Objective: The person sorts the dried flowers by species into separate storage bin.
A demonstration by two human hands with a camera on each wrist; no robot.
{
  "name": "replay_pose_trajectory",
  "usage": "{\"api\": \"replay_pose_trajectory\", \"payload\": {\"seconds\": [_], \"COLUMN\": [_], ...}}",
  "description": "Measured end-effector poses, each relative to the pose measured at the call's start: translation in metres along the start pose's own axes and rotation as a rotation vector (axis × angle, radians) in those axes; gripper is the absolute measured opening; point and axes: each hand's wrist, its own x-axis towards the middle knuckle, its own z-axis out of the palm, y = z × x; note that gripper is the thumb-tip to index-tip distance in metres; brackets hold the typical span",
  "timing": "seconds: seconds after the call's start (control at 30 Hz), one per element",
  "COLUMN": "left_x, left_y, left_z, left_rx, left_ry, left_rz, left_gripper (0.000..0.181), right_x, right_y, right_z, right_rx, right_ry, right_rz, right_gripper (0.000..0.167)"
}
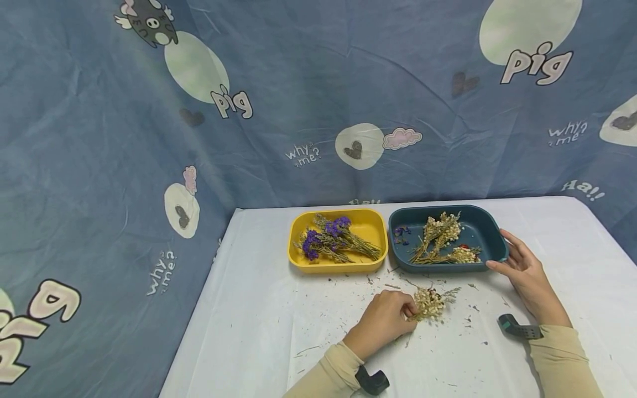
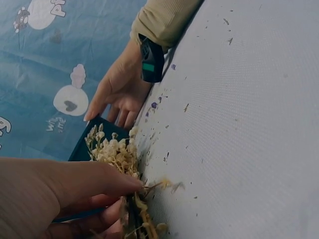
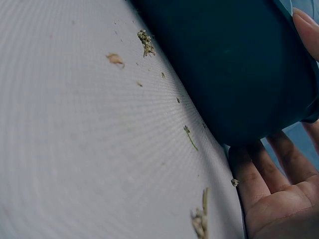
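My left hand (image 1: 385, 319) pinches a bunch of dried cream flowers (image 1: 429, 303) between thumb and fingers, over the white table in front of the trays. The left wrist view shows the flower heads (image 2: 117, 152) beyond the thumb, with the stems partly hidden by the hand. My right hand (image 1: 526, 276) grips the right end of the dark teal tray (image 1: 440, 268), thumb at its front corner and fingers at its side. Inside that tray are bunches of cream dried flowers (image 1: 443, 228) and a few purple blossoms (image 1: 401, 234).
A yellow tray (image 1: 338, 268) with purple dried flowers (image 1: 338, 226) stands left of the teal one. Plant crumbs and stem bits (image 1: 468, 320) are scattered over the white tablecloth (image 1: 249, 309). A blue printed curtain (image 1: 308, 110) hangs behind the table.
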Motion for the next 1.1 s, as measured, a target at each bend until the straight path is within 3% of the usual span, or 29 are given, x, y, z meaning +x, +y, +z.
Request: {"api": "replay_pose_trajectory", "payload": {"seconds": [0.23,0.8,1.1], "left_x": [-0.0002,0.0012,0.001], "left_y": [-0.0016,-0.0041,-0.0009], "left_z": [0.0007,-0.0011,-0.0076], "left_rx": [0.013,0.036,0.026], "left_ry": [0.023,0.045,0.077], "left_rz": [0.019,-0.002,0.011], "left_gripper": [0.014,0.015,0.014], "right_x": [-0.0005,-0.0004,-0.0005], "right_y": [-0.0009,0.0002,-0.0002], "right_z": [0.0,-0.0003,0.0], "right_rx": [-0.018,-0.002,-0.015], "right_ry": [0.003,0.0,0.002], "right_rz": [0.011,-0.003,0.006], "right_gripper": [0.087,0.086,0.087]}}
